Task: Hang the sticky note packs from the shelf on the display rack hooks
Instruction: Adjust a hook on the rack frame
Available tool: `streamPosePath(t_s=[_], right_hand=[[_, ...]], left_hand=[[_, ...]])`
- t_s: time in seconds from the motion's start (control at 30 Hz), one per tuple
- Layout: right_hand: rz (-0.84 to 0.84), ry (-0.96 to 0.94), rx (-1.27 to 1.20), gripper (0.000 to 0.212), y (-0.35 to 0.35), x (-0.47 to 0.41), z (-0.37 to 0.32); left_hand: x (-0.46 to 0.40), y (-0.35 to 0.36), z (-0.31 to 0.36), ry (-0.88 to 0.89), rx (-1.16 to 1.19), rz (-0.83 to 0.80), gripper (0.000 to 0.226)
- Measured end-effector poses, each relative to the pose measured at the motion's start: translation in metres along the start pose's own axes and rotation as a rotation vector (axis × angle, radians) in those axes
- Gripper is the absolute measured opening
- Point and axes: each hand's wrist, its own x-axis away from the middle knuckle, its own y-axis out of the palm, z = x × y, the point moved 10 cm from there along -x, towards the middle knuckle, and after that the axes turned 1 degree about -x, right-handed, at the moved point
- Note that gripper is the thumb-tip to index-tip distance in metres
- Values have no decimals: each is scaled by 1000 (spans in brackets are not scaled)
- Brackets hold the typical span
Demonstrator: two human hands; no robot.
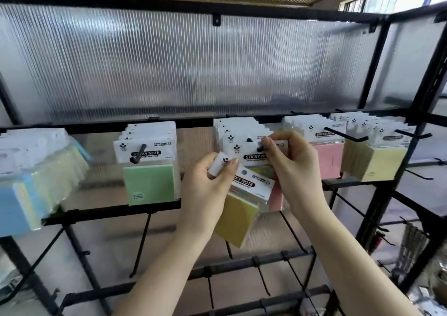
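Two hands busy: left hand (pixel 208 185) grips spare yellow-and-pink plastic-wrapped sticky note packs (pixel 238 215) at 6 o'clock of the black metal hook (pixel 260 149); right hand (pixel 287 168) pinches a white-header pack (pixel 254 154), threading its hole onto the hook tip.

Two bare forearms — no sleeves, left hand (pixel 208 182) and right hand (pixel 292 170) ungloved, ringless.
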Motion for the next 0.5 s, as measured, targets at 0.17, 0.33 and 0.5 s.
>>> streamPosePath(t_s=[0.17,0.33,0.5], right_hand=[[19,-3,61,11,-2,-2,11],[58,13,110,25,-3,-5,26],[83,26,181,14,1,-10,36]], left_hand=[[-4,-7,-16,-40,13,118,19],[-12,-10,-21,-60,30,116,26],[-17,-7,-25,-44,10,81,21]])
